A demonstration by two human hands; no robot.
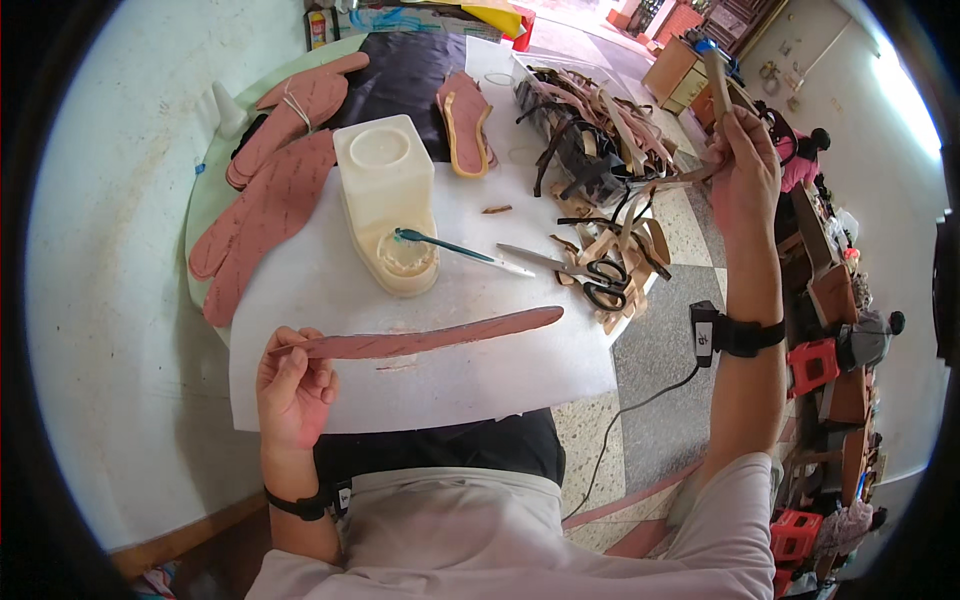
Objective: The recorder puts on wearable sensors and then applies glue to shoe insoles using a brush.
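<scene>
My left hand (295, 385) pinches one end of a long pinkish-brown strip (430, 337), which stretches to the right above the white sheet. Raised at the far right, my right hand (745, 170) is closed around a narrow tan strip (717, 82) that sticks up past the fingers. Another strip end trails from that hand toward the pile of scraps; whether it is the same piece I cannot tell. A cream plastic glue pot (385, 190) stands behind the left strip. Across its front cup lies a thin brush (460, 248), and black-handled scissors (570, 265) rest to its right.
Pink sole-shaped pieces (270, 215) are stacked at the left, by the wall. A sole piece with a tan edge (464, 125) lies behind the pot. Strips fill a clear bin (590, 135); more scraps (625, 250) lie at the table's right edge. People sit farther right.
</scene>
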